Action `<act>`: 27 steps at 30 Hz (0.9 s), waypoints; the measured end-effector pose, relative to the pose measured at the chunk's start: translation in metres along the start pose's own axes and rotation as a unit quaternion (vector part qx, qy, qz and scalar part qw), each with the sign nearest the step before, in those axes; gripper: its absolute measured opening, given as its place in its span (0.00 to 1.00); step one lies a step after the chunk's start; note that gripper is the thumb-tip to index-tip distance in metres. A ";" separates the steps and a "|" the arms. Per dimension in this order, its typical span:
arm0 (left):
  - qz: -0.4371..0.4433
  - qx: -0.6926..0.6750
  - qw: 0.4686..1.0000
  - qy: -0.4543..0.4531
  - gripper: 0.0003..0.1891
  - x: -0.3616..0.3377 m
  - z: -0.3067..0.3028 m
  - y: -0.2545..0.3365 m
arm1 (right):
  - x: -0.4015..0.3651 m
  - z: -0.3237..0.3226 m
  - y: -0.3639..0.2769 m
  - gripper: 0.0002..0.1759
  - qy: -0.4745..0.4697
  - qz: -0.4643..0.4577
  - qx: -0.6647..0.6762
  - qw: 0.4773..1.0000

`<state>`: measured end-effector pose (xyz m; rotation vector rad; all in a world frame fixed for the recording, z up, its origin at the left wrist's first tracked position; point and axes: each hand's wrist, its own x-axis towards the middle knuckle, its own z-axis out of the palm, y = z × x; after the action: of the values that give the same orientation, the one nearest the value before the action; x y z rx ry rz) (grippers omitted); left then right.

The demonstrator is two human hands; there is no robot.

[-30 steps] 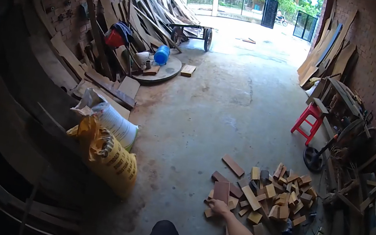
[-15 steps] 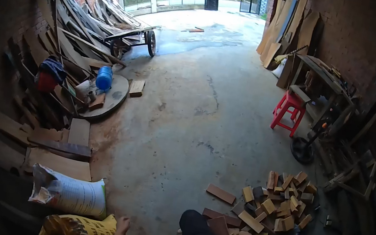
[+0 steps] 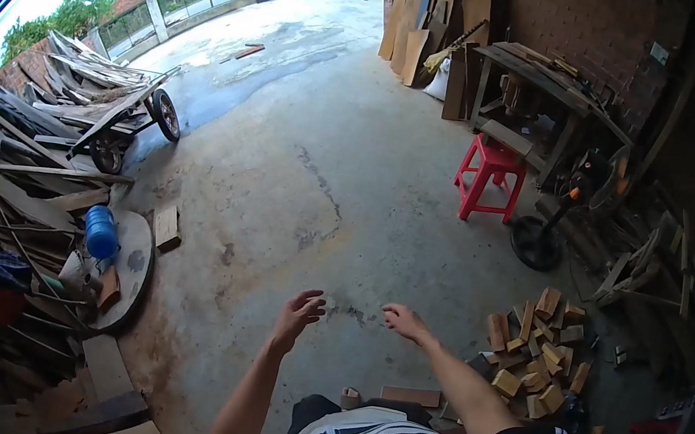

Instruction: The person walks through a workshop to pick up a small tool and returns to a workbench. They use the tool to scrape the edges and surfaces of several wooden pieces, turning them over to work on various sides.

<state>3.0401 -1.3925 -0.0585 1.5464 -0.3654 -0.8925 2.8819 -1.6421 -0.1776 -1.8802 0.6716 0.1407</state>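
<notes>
My left hand (image 3: 299,315) is raised over the concrete floor (image 3: 258,248) in front of my body, its fingers loosely bent and apart. Opposite it, my right hand (image 3: 406,322) hovers at about the same height, fingers slightly curled. Neither hand shows anything in it, and there is a gap between them. A pile of small cut wood blocks (image 3: 543,386) lies on the floor to the right, beyond my right forearm. Close to my legs lies a flat reddish-brown wood piece (image 3: 411,396), with a short block (image 3: 350,398) near my knee.
A red plastic stool (image 3: 493,173) with a board on top stands beside a wooden workbench (image 3: 523,62). Planks (image 3: 71,99) and a two-wheeled cart (image 3: 137,119) line the left. A blue water jug (image 3: 101,232) rests on a round slab (image 3: 135,273).
Both hands have come up and forward: the left from beside the yellow sack, the right away from the wood blocks by my leg. The view has tilted and turned right.
</notes>
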 end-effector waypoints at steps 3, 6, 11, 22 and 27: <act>0.016 0.004 1.000 0.005 0.20 0.074 -0.022 0.029 | 0.099 -0.021 -0.127 0.24 -0.030 -0.210 -0.157 0.965; 0.012 -0.006 0.999 0.040 0.17 0.161 -0.042 0.049 | 0.167 -0.063 -0.202 0.22 -0.043 -0.259 -0.174 0.949; 0.117 0.043 0.989 0.076 0.11 0.320 -0.039 0.158 | 0.301 -0.172 -0.259 0.19 -0.069 -0.242 -0.121 0.960; 0.459 -0.201 0.740 -0.448 0.15 0.518 0.098 0.511 | 0.498 -0.481 -0.251 0.18 0.199 -0.192 -0.007 0.961; 0.474 -0.195 0.734 -0.446 0.14 0.618 0.129 0.592 | 0.601 -0.587 -0.201 0.18 0.161 -0.138 0.022 0.977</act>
<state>3.5048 -2.0244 0.3063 0.2790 -1.4116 -0.7226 3.3616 -2.3413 -0.0118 -1.9516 0.6142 -0.3624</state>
